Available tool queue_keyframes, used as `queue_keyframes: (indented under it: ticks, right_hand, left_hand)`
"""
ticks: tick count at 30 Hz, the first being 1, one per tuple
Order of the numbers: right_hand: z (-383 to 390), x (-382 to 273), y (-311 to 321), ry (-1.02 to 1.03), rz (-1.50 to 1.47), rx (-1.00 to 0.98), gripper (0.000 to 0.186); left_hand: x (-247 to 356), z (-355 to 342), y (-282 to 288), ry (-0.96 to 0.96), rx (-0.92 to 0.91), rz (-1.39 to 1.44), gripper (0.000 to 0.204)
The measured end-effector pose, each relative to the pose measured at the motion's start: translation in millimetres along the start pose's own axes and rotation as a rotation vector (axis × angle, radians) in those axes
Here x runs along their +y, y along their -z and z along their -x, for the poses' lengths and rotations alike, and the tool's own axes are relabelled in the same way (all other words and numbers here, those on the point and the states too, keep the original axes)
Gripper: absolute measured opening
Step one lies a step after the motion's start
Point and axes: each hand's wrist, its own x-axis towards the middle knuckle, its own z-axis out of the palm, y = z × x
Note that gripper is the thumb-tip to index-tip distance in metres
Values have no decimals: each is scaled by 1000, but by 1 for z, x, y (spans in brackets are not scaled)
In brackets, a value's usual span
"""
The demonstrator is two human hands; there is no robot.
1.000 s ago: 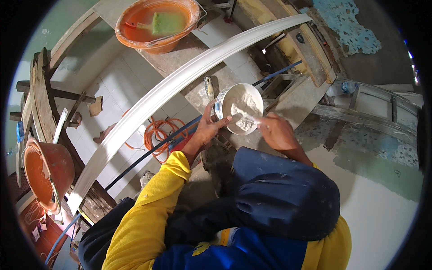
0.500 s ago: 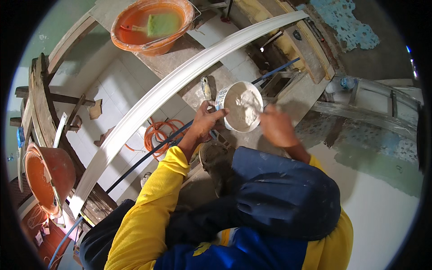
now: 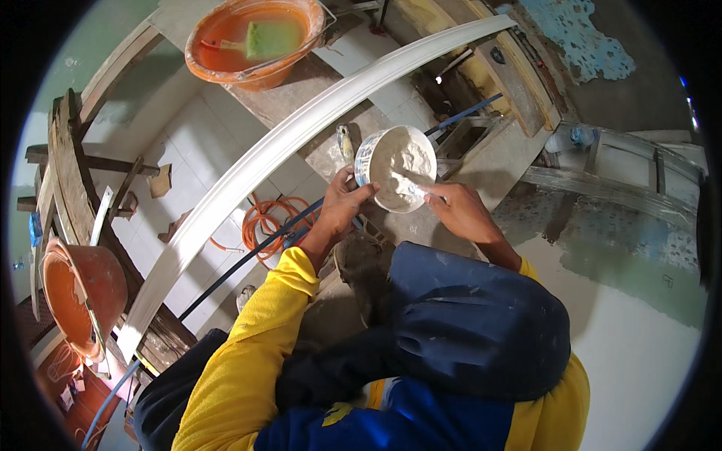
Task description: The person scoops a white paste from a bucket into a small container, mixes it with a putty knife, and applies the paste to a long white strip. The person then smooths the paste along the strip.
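A small white tub [image 3: 365, 158] of thick off-white paste [image 3: 410, 156] is tipped toward me, above a dusty plank. My left hand [image 3: 342, 204] grips its left side, thumb near the rim and fingers round the wall. My right hand [image 3: 460, 213] is closed round a thin pale stirring tool [image 3: 418, 185], whose far end is in the paste. Its exact kind is hidden by the paste and my fingers. Just left of the tub, a tool with a worn, paste-spattered handle [image 3: 344, 140] lies on the plank.
A long white moulding [image 3: 278, 135] crosses beyond my hands. An orange basin [image 3: 199, 71] holding water and a green-headed brush [image 3: 274, 40] stands at the back; another orange bucket [image 3: 105, 289] is at left. Coiled orange hose [image 3: 263, 222] lies below on white tiles.
My right hand has moved slightly left and the stirring tool now shows in the paste. The tub has shifted a little left and up in the picture, still in my left hand.
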Motion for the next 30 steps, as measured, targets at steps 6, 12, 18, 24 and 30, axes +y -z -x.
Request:
queue_keyframes:
  ticks: [6, 12, 18, 24, 30]
  right_hand:
    - [-8, -7, -8, 50, 528, 58, 21]
    - [3, -8, -13, 104, 362, 77, 27]
    - [15, -18, -6, 161, 260, 14, 24]
    - [-1, -3, 2, 121, 445, 15, 25]
    - [-56, -10, 60, 232, 478, 60, 24]
  left_hand:
    - [-6, 1, 8, -23, 31, -75, 58]
    - [-3, 7, 3, 17, 27, -125, 59]
    - [-11, 8, -2, -31, 15, -55, 62]
    - [-8, 5, -2, 3, 12, -108, 66]
    - [-1, 6, -3, -84, -66, -109, 64]
